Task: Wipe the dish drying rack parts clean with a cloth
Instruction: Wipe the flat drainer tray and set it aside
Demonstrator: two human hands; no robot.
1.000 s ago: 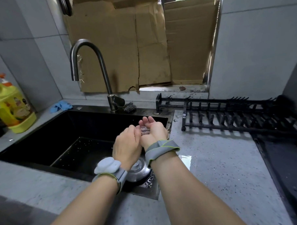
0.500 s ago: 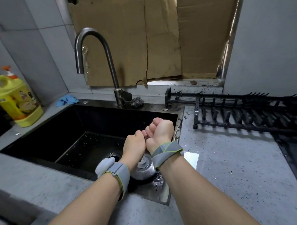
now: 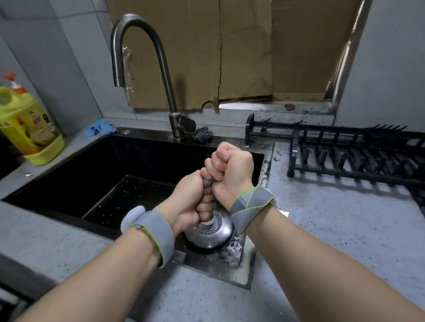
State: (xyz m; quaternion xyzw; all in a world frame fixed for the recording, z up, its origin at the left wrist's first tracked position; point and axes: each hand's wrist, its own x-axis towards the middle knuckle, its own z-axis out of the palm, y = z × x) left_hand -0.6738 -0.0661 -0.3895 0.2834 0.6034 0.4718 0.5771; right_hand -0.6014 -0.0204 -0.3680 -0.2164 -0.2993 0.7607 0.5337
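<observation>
Over the black sink (image 3: 69, 189), my left hand (image 3: 189, 200) and my right hand (image 3: 231, 171) are both clenched around a small grey cloth (image 3: 207, 183). Only a sliver of it shows between my fists; the rest is hidden. The fists press together, right above left, as if wringing it. The black dish drying rack (image 3: 347, 152) lies flat on the grey counter to the right, well apart from both hands.
A curved metal faucet (image 3: 163, 73) rises behind the sink, with a steel wool scrubber (image 3: 202, 134) at its base. Below my hands a shiny metal strainer (image 3: 211, 234) sits over the drain. A yellow detergent bottle (image 3: 22, 125) and a blue rag (image 3: 99, 126) lie at left.
My hands were cupped loosely round the cloth; they have since closed into tight fists on it. The camera has moved closer and tilted down.
</observation>
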